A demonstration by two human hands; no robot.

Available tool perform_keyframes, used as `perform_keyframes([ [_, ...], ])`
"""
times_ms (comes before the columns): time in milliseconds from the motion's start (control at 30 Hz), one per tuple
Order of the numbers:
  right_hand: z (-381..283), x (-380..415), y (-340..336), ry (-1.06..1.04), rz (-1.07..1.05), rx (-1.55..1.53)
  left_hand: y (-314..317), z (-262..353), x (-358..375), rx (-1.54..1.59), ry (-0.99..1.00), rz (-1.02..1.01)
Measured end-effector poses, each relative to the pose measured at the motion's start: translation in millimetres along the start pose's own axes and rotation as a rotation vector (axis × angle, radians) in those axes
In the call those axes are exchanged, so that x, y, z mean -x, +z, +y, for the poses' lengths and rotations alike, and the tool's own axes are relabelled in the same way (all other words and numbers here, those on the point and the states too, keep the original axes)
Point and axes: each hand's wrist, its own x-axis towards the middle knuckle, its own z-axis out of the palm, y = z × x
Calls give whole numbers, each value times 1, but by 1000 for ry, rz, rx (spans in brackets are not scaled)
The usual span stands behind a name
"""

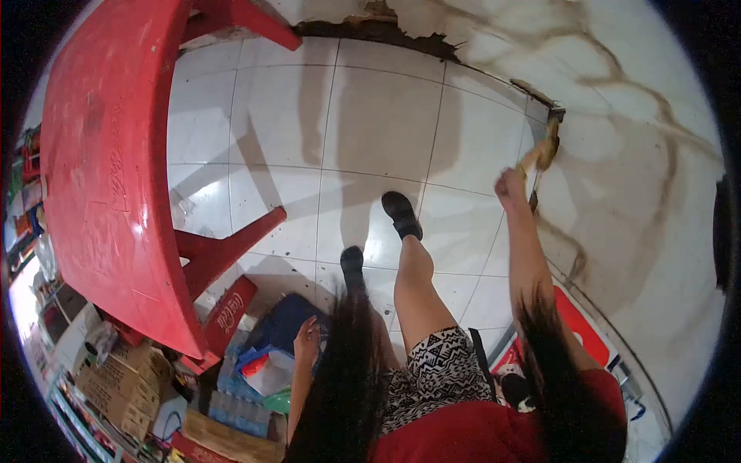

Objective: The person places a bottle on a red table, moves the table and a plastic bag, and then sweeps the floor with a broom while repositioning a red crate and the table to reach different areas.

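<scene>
My right hand [510, 187] is stretched forward near the wall corner, its fingers closed on a yellowish, brush-like tool [543, 156]. The tool's far end reaches the foot of the stained wall [617, 162]; its exact kind is blurred. Low at my left side, my left hand [307, 339] hangs with loosely curled fingers apart, and nothing shows in it. It is nearest to a dark blue item [285, 322] on the floor. Below me are white floor tiles [378, 123] and my two feet in dark shoes.
A red plastic table [108, 177] stands on its legs at the left. Under and behind it are a red Coca-Cola crate [228, 316], packs of bottles [239, 409] and cardboard boxes [116, 386]. A red and white item [579, 324] lies by my right arm. Plaster is broken along the wall's base.
</scene>
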Motion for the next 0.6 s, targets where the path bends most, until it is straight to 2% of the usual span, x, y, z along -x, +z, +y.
perform_keyframes([
  [33,6,-17,21,-47,-157,88,5,22,10,-141,30,15],
  [67,25,-35,40,7,-301,20,9,37,14,-285,65,28],
  [100,42,-34,71,28,-269,94,12,37,14,-281,57,29],
  [167,131,-78,97,21,-460,647,20,33,13,-168,78,3],
  [200,155,-29,130,-133,-433,909,24,35,15,-146,80,-4],
  [233,217,-27,141,-269,-514,917,29,37,15,-143,78,-8],
  [267,163,68,168,9,-644,986,31,41,17,-140,78,-11],
  [300,186,95,177,40,-672,878,34,46,16,-137,82,-11],
  [333,198,118,187,79,-732,883,36,52,17,-133,85,-11],
  [400,152,162,210,259,-980,829,39,61,18,-123,89,-7],
  [433,140,164,213,262,-981,825,39,66,18,-117,94,-2],
  [500,124,157,217,432,-1088,781,36,80,21,-95,104,15],
  [567,117,147,196,354,-1125,824,33,89,25,-66,101,33],
  [600,113,141,175,33,-1146,915,31,89,27,-65,97,38],
])
